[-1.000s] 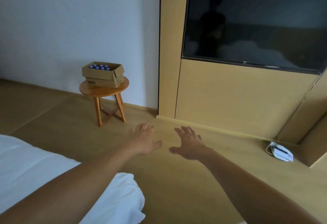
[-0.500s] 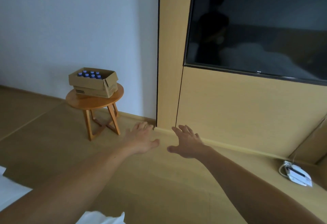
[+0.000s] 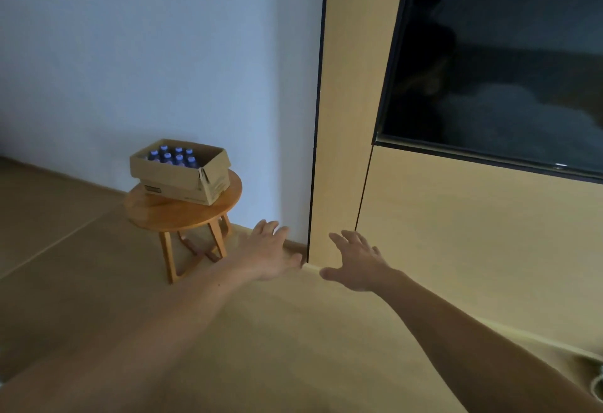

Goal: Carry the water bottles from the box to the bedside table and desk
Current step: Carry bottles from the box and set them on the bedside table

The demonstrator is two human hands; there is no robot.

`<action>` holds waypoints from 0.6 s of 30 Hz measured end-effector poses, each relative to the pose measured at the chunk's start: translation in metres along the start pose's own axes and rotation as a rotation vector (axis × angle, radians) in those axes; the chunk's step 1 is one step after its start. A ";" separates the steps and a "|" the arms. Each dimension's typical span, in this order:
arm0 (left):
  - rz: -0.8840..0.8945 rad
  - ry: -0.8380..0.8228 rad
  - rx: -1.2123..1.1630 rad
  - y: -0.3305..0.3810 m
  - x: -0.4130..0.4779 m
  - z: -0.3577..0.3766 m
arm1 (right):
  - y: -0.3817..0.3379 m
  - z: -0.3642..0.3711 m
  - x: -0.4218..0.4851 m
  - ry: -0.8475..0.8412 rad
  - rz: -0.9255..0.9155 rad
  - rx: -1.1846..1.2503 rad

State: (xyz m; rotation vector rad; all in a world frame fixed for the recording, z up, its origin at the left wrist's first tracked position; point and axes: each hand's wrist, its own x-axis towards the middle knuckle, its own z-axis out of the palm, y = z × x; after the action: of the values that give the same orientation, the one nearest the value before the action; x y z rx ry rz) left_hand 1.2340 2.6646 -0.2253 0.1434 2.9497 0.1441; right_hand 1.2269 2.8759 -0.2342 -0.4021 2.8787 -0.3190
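Note:
An open cardboard box (image 3: 169, 174) stands on a small round wooden stool (image 3: 182, 213) by the white wall, left of centre. Several water bottles (image 3: 173, 155) with blue caps stand inside it, only their tops showing. My left hand (image 3: 269, 253) is stretched forward, fingers spread and holding nothing, a short way right of the stool. My right hand (image 3: 357, 261) is stretched out beside it, also spread and holding nothing. Both hands are in the air, apart from the box.
A tan wooden wall panel (image 3: 424, 217) carries a large dark television (image 3: 496, 63) at the right. Wooden floor (image 3: 277, 347) runs between me and the stool. A white object with a cable (image 3: 597, 383) lies at the bottom right edge.
The view has closed in on the stool and box, which now look larger. The white bed at the lower left has left the view. Both hands stay outstretched and spread.

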 end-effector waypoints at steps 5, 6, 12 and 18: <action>-0.082 0.000 0.004 -0.015 0.078 -0.013 | 0.010 -0.022 0.097 -0.013 -0.094 -0.011; -0.094 0.001 -0.003 -0.018 0.088 -0.018 | 0.010 -0.028 0.112 -0.020 -0.110 -0.014; -0.212 0.024 -0.075 -0.046 0.152 -0.044 | 0.002 -0.055 0.217 -0.050 -0.251 -0.042; -0.340 0.041 -0.151 -0.110 0.208 -0.046 | -0.035 -0.052 0.317 -0.102 -0.348 -0.060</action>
State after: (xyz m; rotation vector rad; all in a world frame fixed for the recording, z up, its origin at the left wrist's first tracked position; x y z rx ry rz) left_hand 1.0119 2.5736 -0.2287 -0.3841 2.9340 0.3218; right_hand 0.9252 2.7600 -0.2338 -0.9062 2.7152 -0.2592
